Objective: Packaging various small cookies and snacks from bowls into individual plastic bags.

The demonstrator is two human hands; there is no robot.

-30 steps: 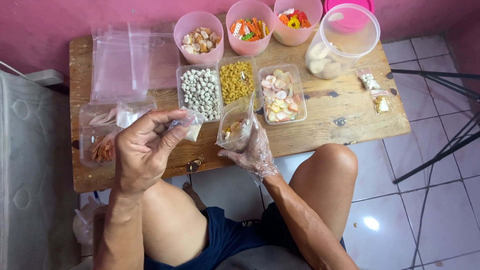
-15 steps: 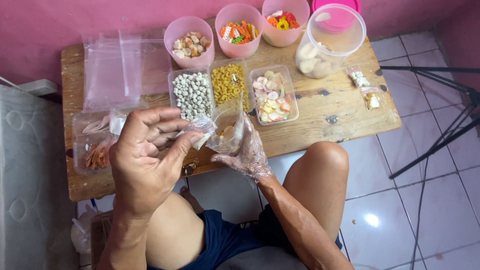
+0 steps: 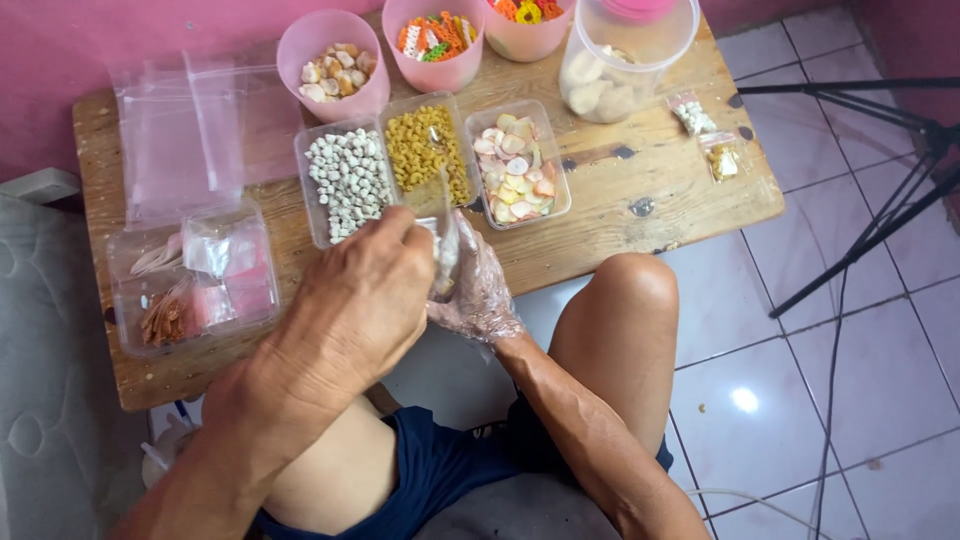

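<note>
My right hand (image 3: 482, 292), in a thin clear glove, holds a small clear plastic bag (image 3: 447, 248) with a few snack pieces in it, above the front edge of the wooden table (image 3: 610, 215). My bare left hand (image 3: 360, 305) has come against it from the left, its fingers pinched at the bag's mouth; the small packet it held is hidden behind the hand. Just beyond stand three clear trays: white pellets (image 3: 348, 178), yellow curls (image 3: 428, 150) and pale pink-and-yellow pieces (image 3: 518, 175).
Pink cups (image 3: 333, 62) of mixed snacks line the table's back, with a large clear jar (image 3: 618, 60) at the right. Empty zip bags (image 3: 185, 130) lie at the left above a clear tray (image 3: 190, 280). Two filled small bags (image 3: 705, 135) lie right. A black tripod (image 3: 880, 200) stands on the tiled floor.
My left hand moved right with its small packet and closed in on the bag that my right hand holds. The view shifted, so the table sits further left.
</note>
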